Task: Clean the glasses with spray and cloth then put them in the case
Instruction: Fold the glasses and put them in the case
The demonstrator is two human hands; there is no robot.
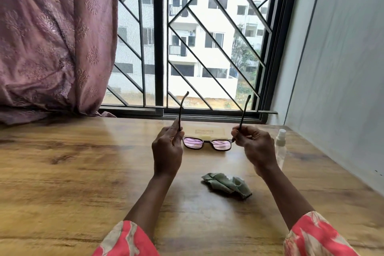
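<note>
The glasses (207, 144) are held above the wooden table (83, 172), lenses down and temples open, pointing up toward 12 o'clock. Each temple is pinched near its hinge: one by the left hand (168, 149), one by the right hand (254, 147), both closed around the arms. The crumpled cloth (226, 185) lies at 6 o'clock from the frame, the spray bottle (281, 147) at 3 o'clock just beyond the right hand, and a pale case (204, 131) at 12 o'clock behind the lenses. For this step, lens surfaces are best left untouched and the frame kept level while one hand is freed for the spray.
</note>
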